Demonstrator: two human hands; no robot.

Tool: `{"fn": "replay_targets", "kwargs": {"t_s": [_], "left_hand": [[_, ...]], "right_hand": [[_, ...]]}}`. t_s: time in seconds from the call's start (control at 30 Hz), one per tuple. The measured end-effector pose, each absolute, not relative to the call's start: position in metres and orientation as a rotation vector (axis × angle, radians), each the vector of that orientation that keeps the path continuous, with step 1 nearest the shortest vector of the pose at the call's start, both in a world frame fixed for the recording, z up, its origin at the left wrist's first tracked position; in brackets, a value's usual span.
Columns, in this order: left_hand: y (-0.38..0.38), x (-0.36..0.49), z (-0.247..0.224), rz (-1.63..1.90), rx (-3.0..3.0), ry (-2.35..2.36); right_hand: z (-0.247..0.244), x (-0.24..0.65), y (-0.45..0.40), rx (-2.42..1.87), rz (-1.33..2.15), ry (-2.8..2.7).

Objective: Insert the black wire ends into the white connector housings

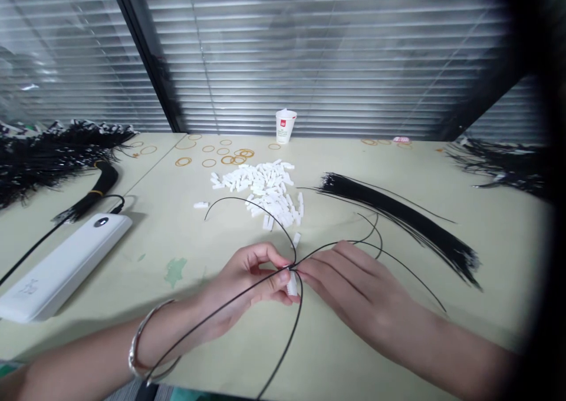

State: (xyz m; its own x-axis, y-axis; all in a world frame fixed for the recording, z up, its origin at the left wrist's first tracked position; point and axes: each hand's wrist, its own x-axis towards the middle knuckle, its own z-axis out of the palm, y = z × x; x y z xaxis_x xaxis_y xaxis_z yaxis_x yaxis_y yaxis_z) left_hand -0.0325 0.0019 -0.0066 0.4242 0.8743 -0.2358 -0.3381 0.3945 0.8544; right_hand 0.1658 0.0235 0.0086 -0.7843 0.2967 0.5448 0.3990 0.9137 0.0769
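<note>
Pinched between the thumb and fingers of my left hand (254, 277) is a small white plastic connector (292, 284), held above the table's near half. Several thin black wires (289, 342) meet at its upper end and curve away to both sides. My right hand (354, 283) is closed at that same spot, its fingertips on the black wires; the exact grip is hidden behind the fingers. A silvery bracelet (135, 345) circles my left wrist. Just beyond my hands lies a pile of white connectors (269, 191).
A bundle of black wires (398, 212) lies to the right. On the left are a white power bank (66, 265) with a cable and a tied wire bundle (99, 186). Rubber bands (239, 156) and a paper cup (285, 127) sit at the back, before the blinds (318, 53).
</note>
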Motion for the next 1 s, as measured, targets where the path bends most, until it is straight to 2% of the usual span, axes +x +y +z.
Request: {"fn": "replay_targets", "kwargs": {"t_s": [0.3,0.7,1.0], "left_hand": [[0.002,-0.033,-0.007,0.823,0.933,0.863],[0.000,-0.030,-0.007,0.795,0.887,0.803],[-0.002,-0.026,-0.011,0.837,0.865,0.807]], "right_hand": [[0.016,0.165,0.017,-0.477,-0.376,-2.525],[-0.019,0.164,0.017,-0.536,0.184,-2.364],[-0.021,0.156,0.016,-0.560,0.424,-2.209]]}}
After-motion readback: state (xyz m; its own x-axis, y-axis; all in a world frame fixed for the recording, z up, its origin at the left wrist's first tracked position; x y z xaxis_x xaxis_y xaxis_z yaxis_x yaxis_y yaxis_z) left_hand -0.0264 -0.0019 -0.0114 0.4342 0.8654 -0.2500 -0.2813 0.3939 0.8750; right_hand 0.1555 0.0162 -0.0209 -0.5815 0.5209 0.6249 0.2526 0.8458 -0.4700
